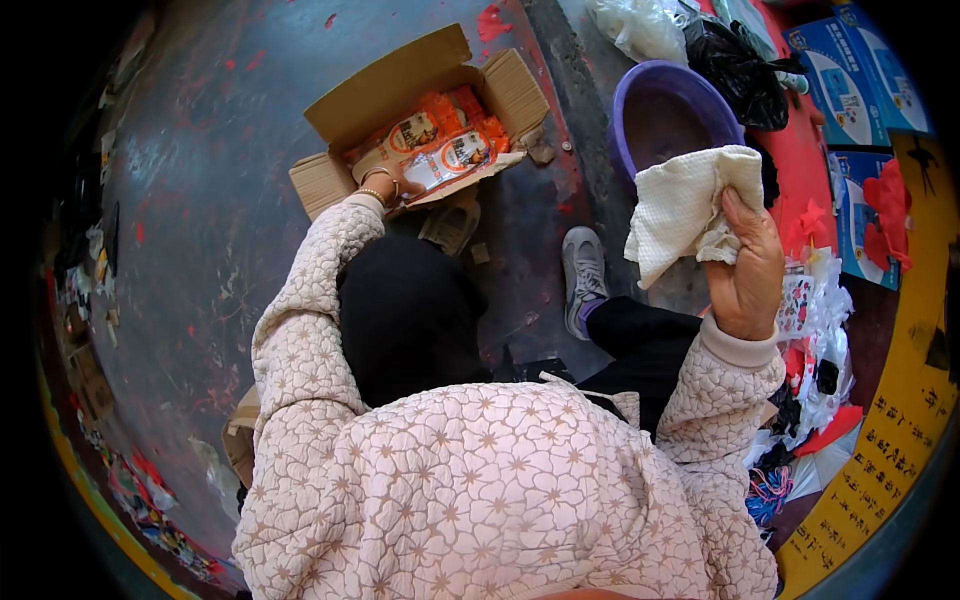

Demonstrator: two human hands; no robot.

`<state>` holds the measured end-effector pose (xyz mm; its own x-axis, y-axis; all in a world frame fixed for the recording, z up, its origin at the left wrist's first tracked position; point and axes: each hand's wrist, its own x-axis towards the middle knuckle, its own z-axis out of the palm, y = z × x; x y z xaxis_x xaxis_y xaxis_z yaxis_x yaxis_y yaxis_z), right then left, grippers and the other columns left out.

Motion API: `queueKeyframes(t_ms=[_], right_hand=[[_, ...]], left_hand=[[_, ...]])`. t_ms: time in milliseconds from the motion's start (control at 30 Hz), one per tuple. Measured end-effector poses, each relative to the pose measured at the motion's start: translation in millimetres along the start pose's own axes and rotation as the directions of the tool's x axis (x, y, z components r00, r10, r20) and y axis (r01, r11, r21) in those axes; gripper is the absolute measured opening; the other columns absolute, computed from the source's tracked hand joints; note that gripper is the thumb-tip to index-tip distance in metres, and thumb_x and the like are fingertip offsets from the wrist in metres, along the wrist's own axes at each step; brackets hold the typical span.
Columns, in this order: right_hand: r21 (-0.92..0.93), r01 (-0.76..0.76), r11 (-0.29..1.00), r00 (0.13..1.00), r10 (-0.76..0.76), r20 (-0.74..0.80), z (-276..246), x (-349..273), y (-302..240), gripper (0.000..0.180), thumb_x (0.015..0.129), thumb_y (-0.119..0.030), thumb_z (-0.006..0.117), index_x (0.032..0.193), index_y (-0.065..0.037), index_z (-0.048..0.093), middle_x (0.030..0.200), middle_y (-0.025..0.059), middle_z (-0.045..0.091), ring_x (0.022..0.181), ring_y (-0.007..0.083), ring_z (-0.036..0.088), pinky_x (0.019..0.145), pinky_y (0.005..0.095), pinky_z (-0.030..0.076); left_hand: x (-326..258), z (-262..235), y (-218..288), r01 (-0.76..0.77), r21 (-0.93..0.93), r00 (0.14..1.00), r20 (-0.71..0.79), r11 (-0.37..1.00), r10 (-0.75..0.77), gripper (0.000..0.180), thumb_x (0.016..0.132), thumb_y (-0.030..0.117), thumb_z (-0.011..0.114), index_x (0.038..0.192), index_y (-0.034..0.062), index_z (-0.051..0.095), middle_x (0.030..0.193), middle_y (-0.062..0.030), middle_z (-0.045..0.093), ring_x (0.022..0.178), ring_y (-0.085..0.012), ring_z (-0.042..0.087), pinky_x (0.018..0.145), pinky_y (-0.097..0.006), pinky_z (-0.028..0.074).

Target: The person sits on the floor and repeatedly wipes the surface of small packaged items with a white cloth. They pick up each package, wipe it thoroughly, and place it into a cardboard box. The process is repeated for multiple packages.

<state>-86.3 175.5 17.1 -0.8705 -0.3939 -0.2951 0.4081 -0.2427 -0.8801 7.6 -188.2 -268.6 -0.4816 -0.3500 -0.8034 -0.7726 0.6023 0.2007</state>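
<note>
My right hand [748, 265] is raised at the right, its fingers closed on a crumpled white textured cloth [675, 205]. The cloth hangs flat to the left of the fingers and overlaps the near rim of a purple basin [622, 120]. At the left, my left hand [392, 184] reaches into the near side of an open cardboard box [385, 75]. Several orange-and-white packets [425, 130] lie inside the box. My left fingers are at the near packets and mostly hidden, so I cannot tell whether they grip one.
Beyond the basin lies a black plastic bag [742, 75] beside clear plastic [640, 25]. Blue printed boxes [845, 80] stand at the far right. Plastic wrappings and scraps [815, 330] are heaped right of my right arm. My grey shoe [583, 275] rests on the dark floor [220, 170].
</note>
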Motion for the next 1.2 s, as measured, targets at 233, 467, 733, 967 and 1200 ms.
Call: queueKeyframes(t_ms=[233, 467, 733, 967, 1200], right_hand=[[0.007, 0.014, 1.0, 0.998, -0.014, 0.06, 1.1, -1.4, -3.5, 0.024, 0.086, -0.009, 0.051, 0.108, -0.001, 0.052, 0.101, 0.0072, 0.058, 0.094, 0.018, 0.055, 0.087, 0.0331, 0.041], [-0.014, 0.001, 1.0, 1.0, -0.001, 0.001, 3.9, -5.2, 4.0, 0.022, 0.086, -0.009, 0.05, 0.107, 0.0, 0.053, 0.1, 0.0079, 0.058, 0.093, 0.0185, 0.056, 0.085, 0.0323, 0.043], [-0.143, 0.123, 0.982, 0.989, -0.11, 0.099, 7.8, 2.2, 9.3, 0.022, 0.085, -0.01, 0.049, 0.105, -0.001, 0.053, 0.099, 0.0096, 0.06, 0.088, 0.0203, 0.059, 0.08, 0.0321, 0.047], [0.258, -0.009, 0.966, 0.983, -0.039, 0.181, 25.8, -0.6, 25.2, 0.024, 0.081, -0.031, 0.055, 0.087, -0.009, 0.06, 0.068, 0.005, 0.057, 0.05, 0.0115, 0.05, 0.037, 0.0239, 0.034], [0.654, 0.187, 0.733, 0.972, -0.234, -0.015, -36.0, -10.3, -19.5, 0.033, 0.081, -0.043, 0.055, 0.084, -0.01, 0.053, 0.072, 0.0053, 0.056, 0.059, 0.0151, 0.053, 0.052, 0.0297, 0.043]], left_hand=[[-21.8, -24.0, 1.6, -0.16, 0.32, 0.89, -0.362, 0.934, 0.276, 0.046, 0.069, 0.045, 0.065, 0.088, 0.0034, 0.062, 0.089, -0.0168, 0.063, 0.085, -0.0279, 0.061, 0.071, -0.039, 0.048], [22.2, 29.7, -12.9, -0.519, 0.142, 0.843, -0.076, 0.843, 0.532, 0.025, 0.077, 0.028, 0.056, 0.084, 0.0041, 0.058, 0.088, -0.0172, 0.062, 0.088, -0.0305, 0.058, 0.075, -0.038, 0.045], [43.3, 6.8, -16.0, -0.684, 0.17, 0.725, 0.269, 0.709, 0.634, 0.022, 0.08, 0.02, 0.046, 0.081, 0.0024, 0.058, 0.066, -0.0153, 0.058, 0.058, -0.0234, 0.055, 0.051, -0.038, 0.043], [-77.2, -84.7, 15.2, -0.645, -0.292, 0.747, -0.043, 0.706, 0.664, 0.026, 0.088, 0.022, 0.051, 0.102, 0.0007, 0.056, 0.076, -0.0023, 0.059, 0.068, -0.0093, 0.056, 0.058, -0.02, 0.044], [-275.1, -54.6, 189.9, -0.866, -0.274, 0.484, -0.257, 0.417, 0.836, 0.028, 0.087, 0.02, 0.053, 0.106, 0.0003, 0.053, 0.087, -0.0044, 0.059, 0.078, -0.0112, 0.056, 0.069, -0.022, 0.044]])
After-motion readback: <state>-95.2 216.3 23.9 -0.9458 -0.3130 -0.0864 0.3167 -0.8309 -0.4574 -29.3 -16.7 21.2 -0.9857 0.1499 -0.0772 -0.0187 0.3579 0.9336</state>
